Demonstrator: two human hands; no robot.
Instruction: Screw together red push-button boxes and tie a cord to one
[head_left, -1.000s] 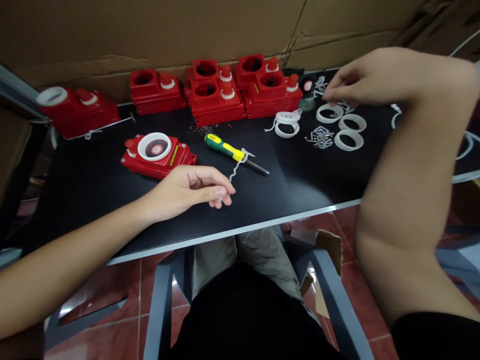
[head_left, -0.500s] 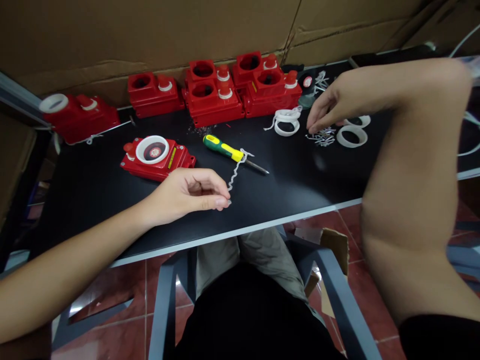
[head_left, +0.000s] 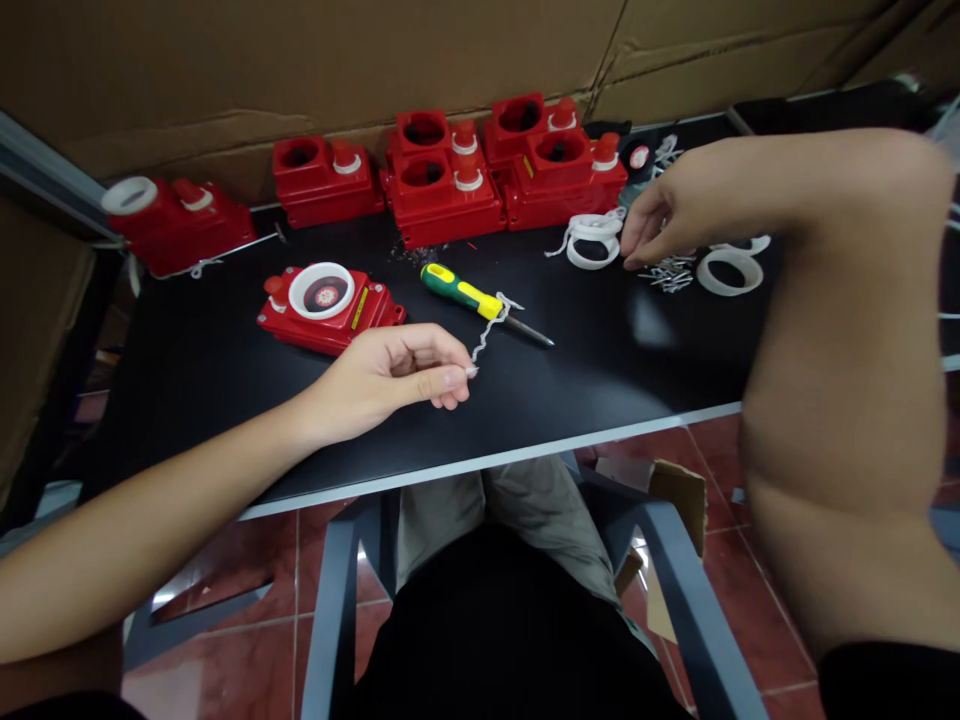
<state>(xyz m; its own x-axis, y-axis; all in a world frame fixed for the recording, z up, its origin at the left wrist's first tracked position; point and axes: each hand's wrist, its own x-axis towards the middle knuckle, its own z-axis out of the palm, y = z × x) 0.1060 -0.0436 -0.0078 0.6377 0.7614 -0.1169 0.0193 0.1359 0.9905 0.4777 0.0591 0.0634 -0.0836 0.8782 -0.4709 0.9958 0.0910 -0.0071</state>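
My left hand [head_left: 409, 375] pinches one end of a thin white cord [head_left: 484, 340] between thumb and fingertips. The cord's other end lies across a screwdriver [head_left: 480, 300] with a green and yellow handle. Behind that hand lies a red housing [head_left: 364, 305] with a white ring [head_left: 322, 290] around its round opening. My right hand [head_left: 652, 225] is over the far right of the table, fingers closed together beside a pile of small metal screws [head_left: 670, 273]. Whatever its fingertips hold is too small to make out. White rings [head_left: 592, 250] with cord on them sit just left of it.
Several red housings [head_left: 442, 205] stand along the cardboard wall [head_left: 337, 60]. Another with a white ring [head_left: 180, 230] is at the far left. A loose white ring [head_left: 729, 272] lies right of the screws. The black table [head_left: 450, 450] ends in a pale front edge.
The view has shifted, so the table's things appear further right. My left hand has risen slightly with the cord. My right hand has moved a little left, off the screw pile toward the white rings.
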